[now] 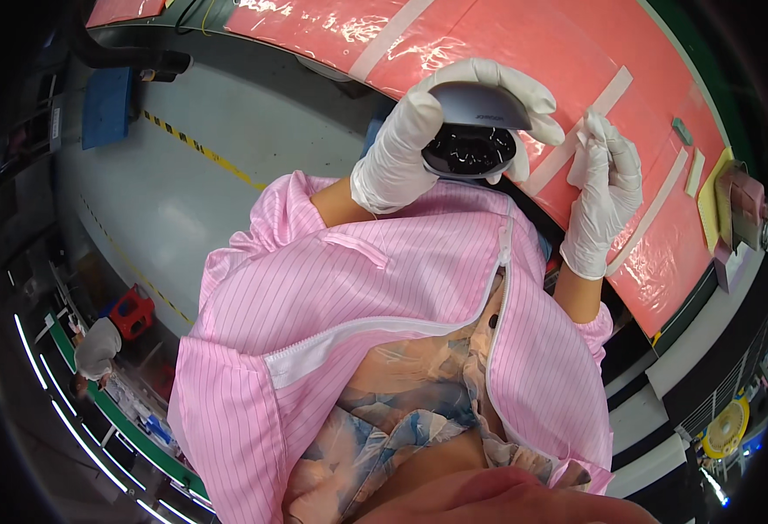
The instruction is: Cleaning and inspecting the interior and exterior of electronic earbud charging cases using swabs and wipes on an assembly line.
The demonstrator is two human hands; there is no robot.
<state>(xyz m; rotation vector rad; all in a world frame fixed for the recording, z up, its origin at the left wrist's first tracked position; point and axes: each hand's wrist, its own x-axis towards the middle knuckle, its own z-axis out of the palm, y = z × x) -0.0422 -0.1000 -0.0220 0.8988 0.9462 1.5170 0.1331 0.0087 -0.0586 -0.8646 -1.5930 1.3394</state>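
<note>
My left hand (397, 157), in a white glove, holds up a rounded, dark grey hinged case (478, 102) above the near edge of the bench. Its thumb is on the left side and the fingers curl over the top. The case's lid is raised, and its glossy black inside (473, 150) shows bright reflections. To the right, my right hand (606, 196), also gloved in white, is apart from the case. Its thumb and fingertips are pinched together. Something white and thin shows beside those fingertips, but I cannot make out what it is.
The bench has a shiny pink-red covering (523, 44) crossed by white tape strips. A small green block (681, 131) lies at its right, near yellow sheets (714, 205) and a pink box (742, 205). On the left floor runs yellow-black tape (196, 148); beyond it is a red stool (132, 312).
</note>
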